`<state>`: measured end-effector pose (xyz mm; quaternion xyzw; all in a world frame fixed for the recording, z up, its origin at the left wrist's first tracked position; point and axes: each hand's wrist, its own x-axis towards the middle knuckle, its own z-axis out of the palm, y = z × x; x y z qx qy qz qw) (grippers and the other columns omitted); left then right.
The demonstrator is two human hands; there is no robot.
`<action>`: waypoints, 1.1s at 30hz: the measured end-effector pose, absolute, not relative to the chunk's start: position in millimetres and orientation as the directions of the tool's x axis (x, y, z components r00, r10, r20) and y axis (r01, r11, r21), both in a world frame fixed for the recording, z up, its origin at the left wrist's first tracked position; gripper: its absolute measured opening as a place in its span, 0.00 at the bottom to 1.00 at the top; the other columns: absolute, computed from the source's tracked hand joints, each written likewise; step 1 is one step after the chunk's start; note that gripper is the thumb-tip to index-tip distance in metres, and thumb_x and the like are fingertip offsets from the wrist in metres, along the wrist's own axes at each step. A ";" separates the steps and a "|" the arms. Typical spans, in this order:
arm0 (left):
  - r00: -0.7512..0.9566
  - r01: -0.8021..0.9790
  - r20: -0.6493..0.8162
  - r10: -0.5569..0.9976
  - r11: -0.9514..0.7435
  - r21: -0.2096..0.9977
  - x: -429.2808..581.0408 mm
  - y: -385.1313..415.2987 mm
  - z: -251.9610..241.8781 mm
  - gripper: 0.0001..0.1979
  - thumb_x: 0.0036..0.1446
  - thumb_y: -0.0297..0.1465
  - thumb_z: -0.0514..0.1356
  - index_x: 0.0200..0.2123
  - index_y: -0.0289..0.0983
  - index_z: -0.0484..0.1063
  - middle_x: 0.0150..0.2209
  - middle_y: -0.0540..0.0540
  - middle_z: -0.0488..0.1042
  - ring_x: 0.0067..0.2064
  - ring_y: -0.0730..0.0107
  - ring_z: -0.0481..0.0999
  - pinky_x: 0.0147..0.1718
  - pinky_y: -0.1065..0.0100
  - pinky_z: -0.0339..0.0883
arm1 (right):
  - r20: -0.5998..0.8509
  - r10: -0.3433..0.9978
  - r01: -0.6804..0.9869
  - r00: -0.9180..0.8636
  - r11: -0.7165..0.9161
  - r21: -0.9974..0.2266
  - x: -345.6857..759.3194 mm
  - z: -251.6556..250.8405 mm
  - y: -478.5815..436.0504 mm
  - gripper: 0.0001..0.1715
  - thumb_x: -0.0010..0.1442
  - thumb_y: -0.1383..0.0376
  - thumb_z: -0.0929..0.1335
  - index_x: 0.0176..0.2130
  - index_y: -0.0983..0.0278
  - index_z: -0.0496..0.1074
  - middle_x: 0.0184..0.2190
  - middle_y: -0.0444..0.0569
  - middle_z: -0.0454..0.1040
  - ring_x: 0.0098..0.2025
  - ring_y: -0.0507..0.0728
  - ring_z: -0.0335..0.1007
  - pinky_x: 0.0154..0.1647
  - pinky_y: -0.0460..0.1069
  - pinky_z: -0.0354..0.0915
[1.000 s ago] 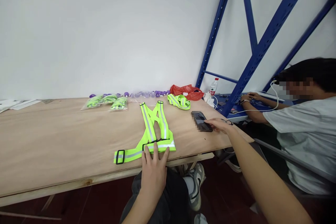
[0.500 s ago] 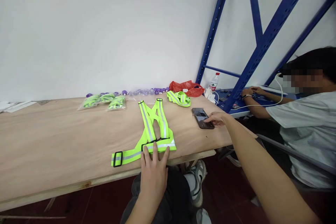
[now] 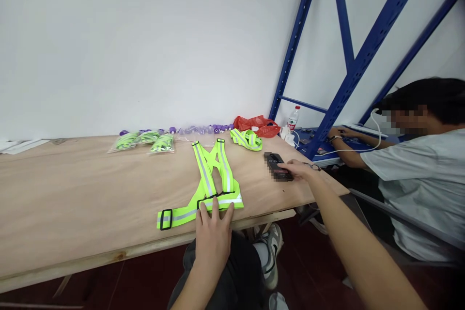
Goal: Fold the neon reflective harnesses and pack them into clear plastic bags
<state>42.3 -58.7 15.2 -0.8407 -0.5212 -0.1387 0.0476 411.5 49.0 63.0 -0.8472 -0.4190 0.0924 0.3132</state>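
Note:
A neon yellow-green reflective vest [image 3: 225, 169] of straps with silver stripes and black buckles lies spread on the wooden table. My left hand [image 3: 213, 232] is open at its near end, fingers spread and fingertips resting on the waist strap. A dark smartphone [image 3: 279, 174] lies to the right of the vest, its screen showing a timer-like display. My right hand [image 3: 298, 168] reaches over the phone's right side with a finger extended onto the screen; its other fingers are partly hidden.
Bagged neon straps [image 3: 162, 143] and purple items lie along the wall. Behind the phone are a coiled neon strap [image 3: 247, 139], a red plastic bag [image 3: 257, 125] and a water bottle [image 3: 293, 118]. Blue rack posts [image 3: 336, 99] stand right, where a co-worker [image 3: 425, 169] sits.
The phone's screen has changed to a dark timer-like display under my right finger. My left hand stays on the vest. The view has shifted slightly.

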 end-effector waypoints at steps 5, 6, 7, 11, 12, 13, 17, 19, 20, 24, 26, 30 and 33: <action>0.428 0.882 0.230 0.874 -0.459 0.105 38.6 -57.0 20.0 0.31 0.58 0.32 0.61 0.65 0.52 0.62 0.64 0.37 0.64 0.60 0.32 0.63 0.54 0.39 0.58 | 0.532 0.813 0.881 0.238 0.050 -0.471 308.4 36.4 8.1 0.22 0.62 0.58 0.65 0.51 0.66 0.71 0.50 0.60 0.74 0.55 0.64 0.69 0.57 0.59 0.64; 0.428 0.880 0.222 0.876 -0.460 0.119 37.4 -56.8 20.6 0.31 0.59 0.31 0.60 0.66 0.50 0.61 0.64 0.38 0.63 0.61 0.32 0.62 0.55 0.39 0.58 | 0.588 0.803 0.884 0.102 0.199 -0.424 279.8 29.4 -3.4 0.21 0.63 0.58 0.64 0.52 0.64 0.71 0.51 0.59 0.74 0.56 0.64 0.68 0.59 0.60 0.63; 0.424 0.879 0.213 0.880 -0.457 0.138 35.8 -56.5 21.5 0.32 0.59 0.30 0.58 0.66 0.47 0.60 0.65 0.38 0.63 0.62 0.33 0.62 0.56 0.40 0.57 | 0.612 0.791 0.870 -0.026 0.319 -0.376 251.7 23.1 -15.0 0.21 0.64 0.58 0.63 0.54 0.63 0.70 0.53 0.59 0.73 0.57 0.64 0.67 0.60 0.61 0.62; 0.398 0.872 0.171 0.901 -0.429 0.236 26.0 -53.1 26.9 0.32 0.58 0.24 0.52 0.67 0.34 0.57 0.62 0.35 0.66 0.63 0.40 0.61 0.57 0.45 0.57 | 0.554 0.776 0.777 -0.302 0.537 -0.328 171.0 8.9 -47.4 0.29 0.66 0.65 0.60 0.65 0.63 0.59 0.63 0.57 0.65 0.65 0.61 0.59 0.64 0.60 0.60; 0.404 0.862 0.168 0.899 -0.435 0.261 23.1 -51.9 28.2 0.33 0.57 0.22 0.51 0.67 0.33 0.56 0.61 0.34 0.68 0.63 0.42 0.61 0.58 0.46 0.57 | 0.536 0.782 0.767 -0.318 0.545 -0.339 161.6 7.4 -50.1 0.32 0.67 0.66 0.59 0.68 0.64 0.53 0.64 0.57 0.64 0.66 0.60 0.59 0.65 0.60 0.60; 0.417 0.846 0.171 0.893 -0.450 0.287 20.4 -50.5 29.1 0.33 0.56 0.20 0.50 0.66 0.31 0.56 0.60 0.33 0.68 0.63 0.44 0.62 0.58 0.48 0.57 | 0.519 0.789 0.763 -0.330 0.546 -0.345 156.1 6.3 -50.9 0.34 0.67 0.67 0.58 0.70 0.64 0.48 0.65 0.57 0.63 0.66 0.59 0.59 0.65 0.61 0.59; 0.450 0.754 0.222 0.865 -0.502 0.423 10.6 -44.6 29.7 0.35 0.51 0.16 0.48 0.64 0.29 0.56 0.60 0.32 0.66 0.61 0.55 0.66 0.59 0.54 0.59 | 0.452 0.816 0.798 -0.360 0.520 -0.303 153.6 3.1 -47.8 0.38 0.68 0.67 0.57 0.72 0.65 0.39 0.68 0.57 0.58 0.68 0.60 0.55 0.66 0.63 0.57; 0.433 0.711 0.248 0.867 -0.497 0.497 3.6 -42.1 30.4 0.33 0.50 0.16 0.48 0.62 0.31 0.58 0.59 0.33 0.67 0.60 0.57 0.67 0.60 0.54 0.60 | 0.412 0.827 0.824 -0.382 0.507 -0.252 154.0 1.9 -48.0 0.38 0.68 0.66 0.59 0.72 0.65 0.42 0.68 0.57 0.57 0.69 0.61 0.52 0.67 0.63 0.55; 0.427 0.687 0.260 0.866 -0.497 0.530 -1.8 -41.1 31.8 0.31 0.51 0.16 0.48 0.61 0.32 0.59 0.57 0.34 0.69 0.60 0.57 0.67 0.60 0.54 0.59 | 0.394 0.832 0.838 -0.391 0.499 -0.222 153.5 1.2 -48.8 0.38 0.67 0.65 0.61 0.71 0.65 0.44 0.68 0.57 0.57 0.70 0.62 0.51 0.68 0.63 0.54; 0.427 0.585 0.282 0.859 -0.500 0.639 -42.1 -38.6 45.4 0.17 0.63 0.26 0.48 0.53 0.40 0.65 0.53 0.40 0.74 0.57 0.58 0.71 0.63 0.48 0.55 | 0.380 0.836 0.881 -0.397 0.463 -0.098 149.5 -3.4 -52.9 0.38 0.64 0.60 0.66 0.69 0.57 0.53 0.69 0.55 0.56 0.71 0.66 0.47 0.68 0.65 0.51; 0.382 0.591 0.291 0.877 -0.474 0.653 -70.7 -37.4 52.9 0.14 0.66 0.35 0.50 0.52 0.42 0.66 0.53 0.43 0.75 0.57 0.59 0.72 0.67 0.46 0.45 | 0.387 0.833 0.889 -0.396 0.453 -0.066 148.4 -5.9 -53.7 0.37 0.64 0.59 0.66 0.69 0.56 0.55 0.69 0.55 0.55 0.71 0.67 0.46 0.68 0.65 0.50; 0.324 0.646 0.217 0.921 -0.383 0.661 -118.5 -33.0 55.2 0.24 0.61 0.42 0.58 0.59 0.44 0.63 0.59 0.44 0.70 0.61 0.56 0.68 0.68 0.45 0.42 | 0.381 0.841 0.893 -0.385 0.443 -0.077 147.7 -6.6 -53.1 0.35 0.64 0.62 0.66 0.68 0.57 0.57 0.68 0.56 0.57 0.70 0.67 0.47 0.68 0.64 0.48; 0.335 0.606 0.152 0.930 -0.336 0.721 -132.6 -28.2 46.3 0.31 0.58 0.42 0.61 0.63 0.43 0.60 0.62 0.42 0.67 0.63 0.53 0.65 0.63 0.51 0.57 | 0.371 0.854 0.895 -0.364 0.432 -0.116 145.7 -3.0 -52.5 0.33 0.64 0.63 0.66 0.66 0.57 0.60 0.67 0.56 0.59 0.69 0.67 0.49 0.68 0.65 0.49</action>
